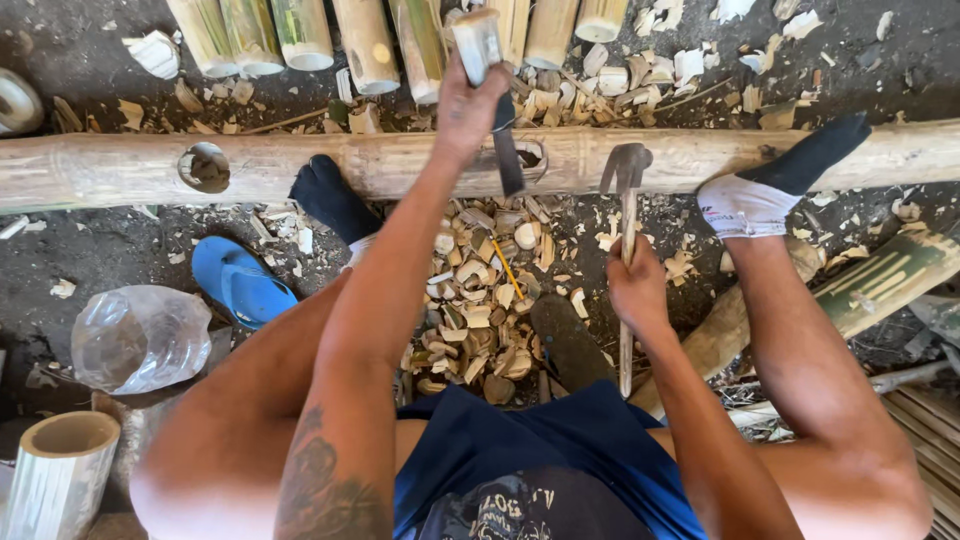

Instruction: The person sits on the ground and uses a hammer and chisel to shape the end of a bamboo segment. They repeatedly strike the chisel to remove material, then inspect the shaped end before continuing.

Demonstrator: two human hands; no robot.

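Hands (470,105) (637,290) gripping wooden-handled tools over round bamboo pole (300,165).

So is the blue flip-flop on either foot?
No, the blue rubber flip-flop lies loose on the dirt, beside the dark-socked foot.

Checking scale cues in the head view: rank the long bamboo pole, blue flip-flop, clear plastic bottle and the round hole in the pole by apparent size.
1. Long bamboo pole
2. Clear plastic bottle and blue flip-flop: look alike, and the bottle lies nearer the camera, so unranked
3. Round hole
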